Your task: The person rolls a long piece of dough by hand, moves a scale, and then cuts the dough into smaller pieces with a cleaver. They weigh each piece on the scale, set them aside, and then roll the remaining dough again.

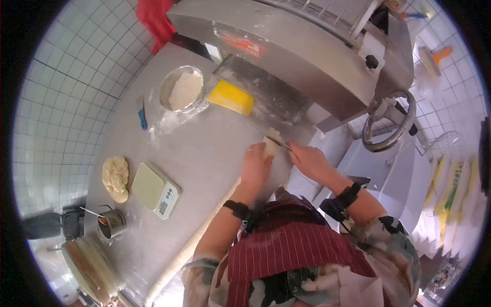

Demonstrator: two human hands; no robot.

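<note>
Hands at the table: dough under the knife

The left hand [255, 166] has its fingers partly curled, with the dough piece [270, 148] held between thumb and fingers, toward the right side of the table [204, 138]. The right hand [309, 161] has its fingers closed around a knife [280, 141], its blade across the dough's far part; depth of cut cannot be determined. A yellow block [231, 97] and a bowl [166, 95] of flour stand farther off; a scale [148, 187] and a dough lump [115, 179] sit left.
</note>
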